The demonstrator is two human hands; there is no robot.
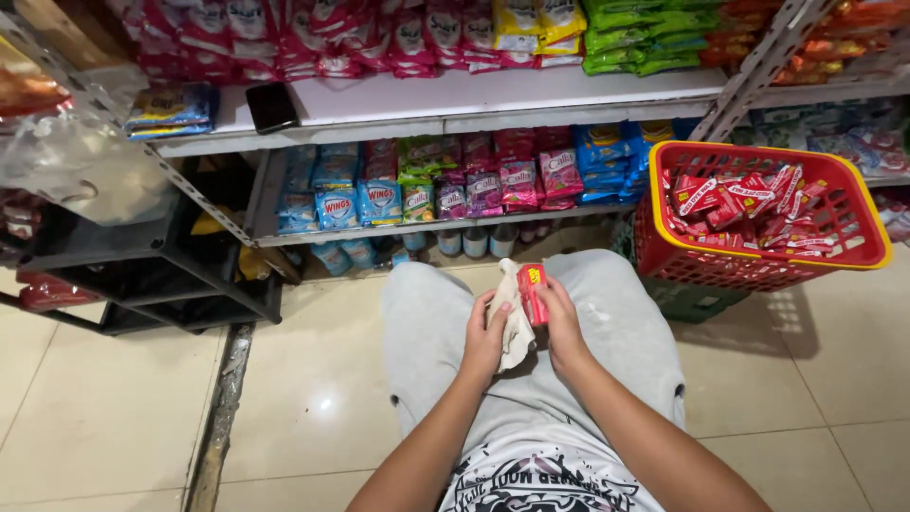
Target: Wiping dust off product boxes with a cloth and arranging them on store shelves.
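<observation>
Red packet (532, 294) gripped upright in right hand (563, 327); left hand (485, 337) clutches white cloth (515, 327) against it.

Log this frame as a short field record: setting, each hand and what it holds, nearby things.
setting: shop aisle, tiled floor, person seated facing low shelves
left hand: grip closed on a pale cloth
right hand: grip closed on a small red packet, held against the cloth
basket: red basket with yellow rim, to the right, holding many similar red packets
shelves: rows of coloured sachets and packets
other: dark phone lying on the upper shelf; black rack at left
</observation>
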